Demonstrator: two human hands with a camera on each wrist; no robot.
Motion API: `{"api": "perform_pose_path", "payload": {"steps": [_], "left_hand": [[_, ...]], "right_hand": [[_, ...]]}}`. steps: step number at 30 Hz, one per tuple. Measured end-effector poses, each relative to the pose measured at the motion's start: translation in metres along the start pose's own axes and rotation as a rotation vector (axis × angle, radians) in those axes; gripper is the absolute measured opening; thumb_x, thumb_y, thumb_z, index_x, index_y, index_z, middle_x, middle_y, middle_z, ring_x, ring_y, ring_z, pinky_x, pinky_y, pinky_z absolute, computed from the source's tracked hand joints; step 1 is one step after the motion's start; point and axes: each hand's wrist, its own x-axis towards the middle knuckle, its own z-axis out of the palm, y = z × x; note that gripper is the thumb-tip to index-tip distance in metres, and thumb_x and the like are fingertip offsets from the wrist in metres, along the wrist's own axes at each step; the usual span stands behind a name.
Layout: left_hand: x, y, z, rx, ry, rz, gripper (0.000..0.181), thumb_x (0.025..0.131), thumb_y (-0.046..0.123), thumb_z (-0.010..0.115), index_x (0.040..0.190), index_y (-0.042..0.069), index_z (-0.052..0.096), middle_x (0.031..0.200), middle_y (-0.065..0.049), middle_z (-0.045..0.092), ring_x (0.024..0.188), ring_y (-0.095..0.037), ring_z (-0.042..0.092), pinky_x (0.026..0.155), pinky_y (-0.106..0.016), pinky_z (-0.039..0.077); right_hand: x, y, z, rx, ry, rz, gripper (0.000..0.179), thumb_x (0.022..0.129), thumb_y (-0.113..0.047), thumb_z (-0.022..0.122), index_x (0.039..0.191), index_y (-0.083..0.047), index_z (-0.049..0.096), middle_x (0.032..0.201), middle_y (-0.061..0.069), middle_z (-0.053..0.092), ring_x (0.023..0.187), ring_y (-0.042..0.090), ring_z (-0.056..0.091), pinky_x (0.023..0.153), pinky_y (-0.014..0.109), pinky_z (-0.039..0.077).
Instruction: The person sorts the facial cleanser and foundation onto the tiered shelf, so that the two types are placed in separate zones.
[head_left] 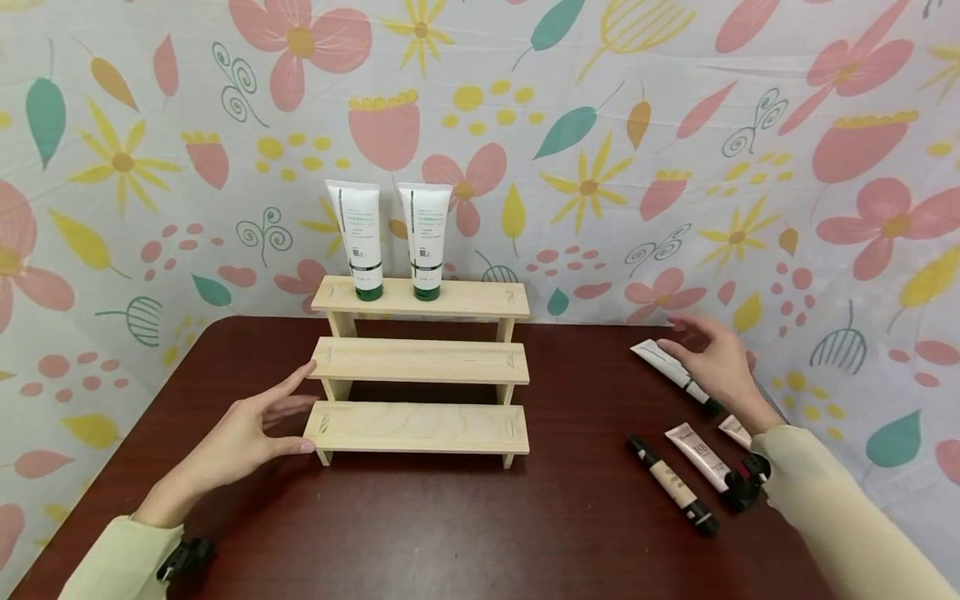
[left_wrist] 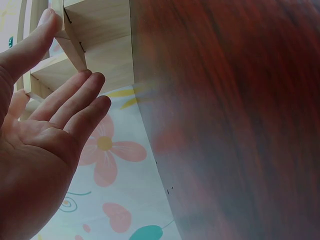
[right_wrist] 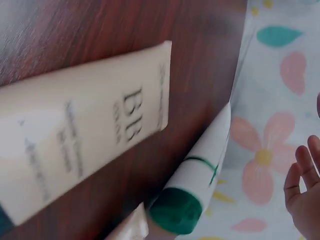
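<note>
My left hand (head_left: 243, 433) touches the left ends of a three-step wooden stand (head_left: 420, 429), thumb at the lowest step and fingers at the middle one. In the left wrist view, the fingers of this hand (left_wrist: 45, 145) are extended against the wood. My right hand (head_left: 716, 362) hovers at a white tube (head_left: 663, 361) with a green cap, lying on the table. The right wrist view shows that hand (right_wrist: 307, 200) with loosely bent fingers apart from the white tube (right_wrist: 200, 160). Two similar white tubes (head_left: 360, 242) stand cap-down on the top step.
Below the right hand lie a pale pink BB cream tube (head_left: 699, 454), a smaller pink tube (head_left: 733, 430) partly hidden by the sleeve, and a beige stick with black ends (head_left: 671, 483). Behind the dark red wooden table (head_left: 420, 533) hangs a floral cloth (head_left: 495, 100).
</note>
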Motion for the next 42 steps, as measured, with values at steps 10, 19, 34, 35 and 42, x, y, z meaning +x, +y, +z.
{"api": "perform_pose_path", "payload": {"steps": [10,19,34,35,42], "left_hand": [[0.000,0.001,0.000,-0.002,0.001,0.000,0.109,0.081,0.016,0.094,0.168,0.026,0.030,0.138,-0.019,0.066,0.125,-0.030,0.066,0.098,-0.039,0.056],[-0.001,0.000,0.000,-0.005,0.001,-0.004,0.108,0.081,0.016,0.094,0.168,0.025,0.030,0.137,-0.018,0.067,0.125,-0.031,0.066,0.098,-0.052,0.055],[0.001,0.001,-0.001,-0.013,-0.001,-0.004,0.108,0.081,0.013,0.094,0.168,0.024,0.031,0.140,-0.019,0.065,0.126,-0.031,0.066,0.099,-0.052,0.053],[0.001,0.001,-0.001,-0.014,-0.003,-0.005,0.108,0.081,0.013,0.094,0.168,0.024,0.031,0.140,-0.020,0.065,0.126,-0.031,0.065,0.099,-0.052,0.053],[0.001,0.001,-0.002,-0.010,-0.005,-0.010,0.109,0.081,0.012,0.093,0.168,0.024,0.030,0.138,-0.020,0.066,0.126,-0.032,0.066,0.099,-0.053,0.053]], "right_hand": [[-0.009,0.044,-0.027,0.029,-0.163,0.068,0.046,0.101,-0.020,0.076,0.138,0.003,0.063,0.113,0.015,0.064,0.086,0.009,0.060,0.064,0.020,0.050],[-0.011,0.062,-0.040,-0.033,-0.351,0.109,0.052,0.101,-0.021,0.075,0.144,0.003,0.059,0.129,0.027,0.061,0.092,0.012,0.063,0.068,0.027,0.054],[-0.011,0.076,-0.048,-0.037,-0.502,0.139,0.063,0.101,-0.027,0.075,0.150,0.006,0.052,0.147,0.033,0.049,0.100,0.026,0.062,0.073,0.032,0.055],[-0.011,0.077,-0.047,-0.033,-0.507,0.139,0.063,0.101,-0.026,0.075,0.150,0.006,0.052,0.145,0.033,0.051,0.098,0.026,0.064,0.073,0.032,0.056],[-0.007,0.081,-0.042,-0.060,-0.548,0.145,0.064,0.100,-0.027,0.077,0.149,0.007,0.053,0.136,0.032,0.061,0.082,0.014,0.067,0.073,0.031,0.056]]}}
